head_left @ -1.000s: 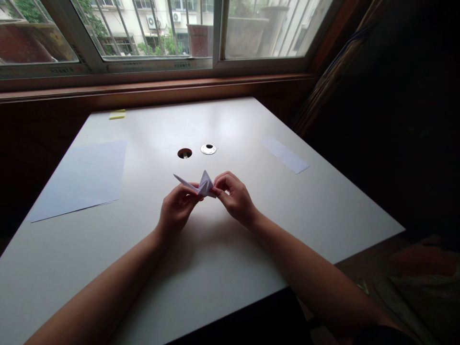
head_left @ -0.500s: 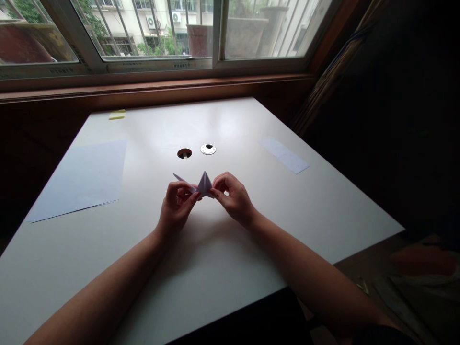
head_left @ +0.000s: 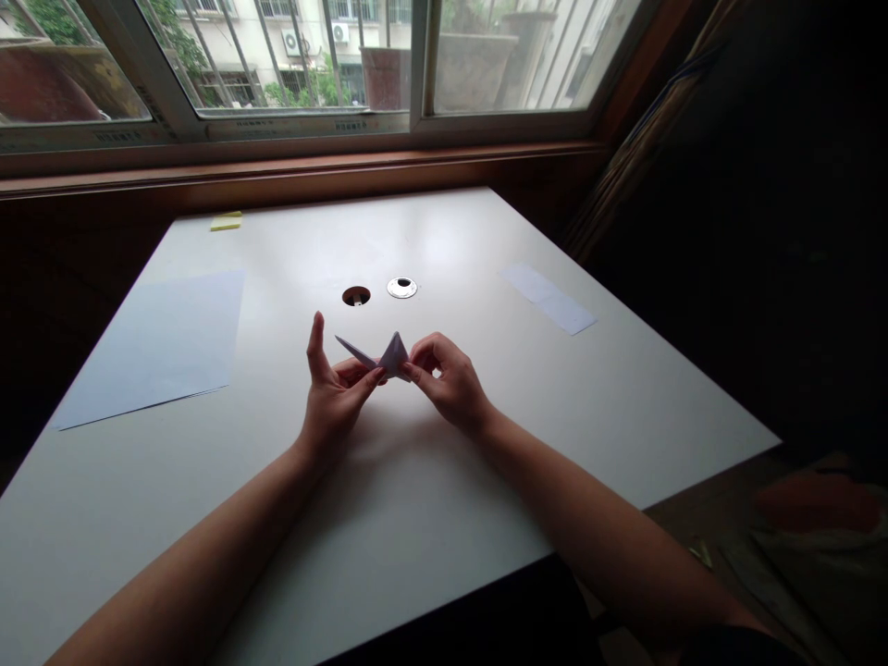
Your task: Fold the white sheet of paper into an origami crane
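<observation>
A small folded white paper piece (head_left: 388,354), with pointed flaps, is held just above the white table (head_left: 416,499) near its middle. My right hand (head_left: 448,379) pinches the paper's right end with curled fingers. My left hand (head_left: 337,393) touches the paper's left side with a fingertip under it, while its index finger sticks straight up, away from the paper.
A sheet of white paper (head_left: 156,347) lies at the left. A narrow paper strip (head_left: 548,298) lies at the right. A round cable hole (head_left: 356,296) and its silver cap (head_left: 402,288) sit behind my hands. A yellow sticky pad (head_left: 226,221) rests at the far left corner.
My left hand has loosened its pinch and raised its index finger upward. The right hand and the folded paper have stayed almost in place.
</observation>
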Demonstrator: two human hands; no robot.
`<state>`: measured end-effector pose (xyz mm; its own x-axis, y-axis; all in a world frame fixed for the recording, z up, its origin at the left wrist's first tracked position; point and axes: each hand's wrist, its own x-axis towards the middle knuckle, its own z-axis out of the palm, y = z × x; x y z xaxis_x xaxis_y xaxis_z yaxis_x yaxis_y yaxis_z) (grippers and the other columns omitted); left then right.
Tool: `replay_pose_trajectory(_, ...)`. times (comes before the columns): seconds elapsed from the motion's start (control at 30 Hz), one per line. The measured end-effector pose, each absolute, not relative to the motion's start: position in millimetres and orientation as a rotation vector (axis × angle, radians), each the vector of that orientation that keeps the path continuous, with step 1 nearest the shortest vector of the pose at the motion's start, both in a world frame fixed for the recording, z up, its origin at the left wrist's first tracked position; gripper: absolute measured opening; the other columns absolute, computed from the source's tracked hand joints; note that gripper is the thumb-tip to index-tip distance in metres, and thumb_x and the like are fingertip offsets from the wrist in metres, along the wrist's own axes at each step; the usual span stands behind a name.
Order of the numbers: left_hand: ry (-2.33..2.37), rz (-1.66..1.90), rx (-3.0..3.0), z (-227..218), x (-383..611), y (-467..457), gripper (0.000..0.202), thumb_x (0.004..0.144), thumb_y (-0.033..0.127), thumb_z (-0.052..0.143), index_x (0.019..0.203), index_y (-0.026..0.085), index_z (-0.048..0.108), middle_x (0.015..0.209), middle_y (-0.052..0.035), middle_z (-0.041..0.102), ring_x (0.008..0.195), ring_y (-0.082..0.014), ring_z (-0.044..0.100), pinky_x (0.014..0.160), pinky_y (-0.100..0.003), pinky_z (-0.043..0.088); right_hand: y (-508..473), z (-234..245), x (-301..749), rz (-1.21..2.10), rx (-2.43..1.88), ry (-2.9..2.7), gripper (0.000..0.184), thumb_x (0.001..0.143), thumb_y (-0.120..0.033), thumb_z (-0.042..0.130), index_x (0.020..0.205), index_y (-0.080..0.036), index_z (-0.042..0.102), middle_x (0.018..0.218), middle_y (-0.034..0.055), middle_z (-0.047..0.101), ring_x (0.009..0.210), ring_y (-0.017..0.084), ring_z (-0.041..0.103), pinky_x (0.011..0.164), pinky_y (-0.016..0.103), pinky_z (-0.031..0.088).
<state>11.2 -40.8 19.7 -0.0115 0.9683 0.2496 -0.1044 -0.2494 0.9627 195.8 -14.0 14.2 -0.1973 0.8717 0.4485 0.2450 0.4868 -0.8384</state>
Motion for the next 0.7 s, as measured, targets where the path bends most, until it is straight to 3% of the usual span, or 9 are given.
replay_pose_trajectory(0.2, 1.024, 1.400, 1.227, 14.6, 8.3, -35.6, 0.103, 0.080, 0.030, 0.080, 0.157, 0.030, 0.012, 0.087, -0.0018, 0.076, 0.081, -0.0202, 0.074, 0.085, -0.040, 0.058, -14.1, 13.0, 196.0, 0.772, -0.963, -1.715, 0.017, 0.089, -0.033, 0.069, 0.095, -0.022, 0.058, 0.086, 0.0019, 0.063, 0.070, 0.015, 0.057, 0.065, 0.030, 0.050)
replay_pose_trajectory(0.4, 1.092, 1.380, 1.212, 16.0, 7.4, -36.6, 0.088, 0.080, 0.030, 0.079, 0.152, 0.024, 0.030, 0.083, -0.0021, 0.074, 0.079, -0.0190, 0.072, 0.086, -0.040, 0.056, -11.8, 12.5, 201.5, 0.701, -0.953, -1.841, 0.044, 0.084, -0.038, 0.075, 0.120, -0.026, 0.052, 0.102, 0.0036, 0.067, 0.074, 0.015, 0.058, 0.070, 0.032, 0.051)
replay_pose_trajectory(0.5, 1.108, 1.361, 1.237, 16.7, 6.4, -36.3, 0.080, 0.080, 0.031, 0.078, 0.148, 0.023, 0.037, 0.081, -0.0015, 0.073, 0.078, -0.0187, 0.071, 0.085, -0.038, 0.055, -10.0, 11.2, 203.1, 0.655, -0.965, -1.901, 0.051, 0.082, -0.037, 0.078, 0.123, -0.027, 0.051, 0.101, 0.0034, 0.067, 0.076, 0.017, 0.058, 0.071, 0.033, 0.050)
replay_pose_trajectory(0.7, 1.116, 1.319, 1.265, 15.7, 4.6, -35.0, 0.072, 0.081, 0.032, 0.077, 0.143, 0.022, 0.042, 0.080, -0.0019, 0.073, 0.077, -0.0187, 0.070, 0.082, -0.035, 0.053, -10.2, 13.0, 201.8, 0.667, -1.050, -1.888, 0.045, 0.081, -0.031, 0.079, 0.119, -0.028, 0.054, 0.091, 0.0008, 0.068, 0.073, 0.017, 0.055, 0.068, 0.031, 0.046)
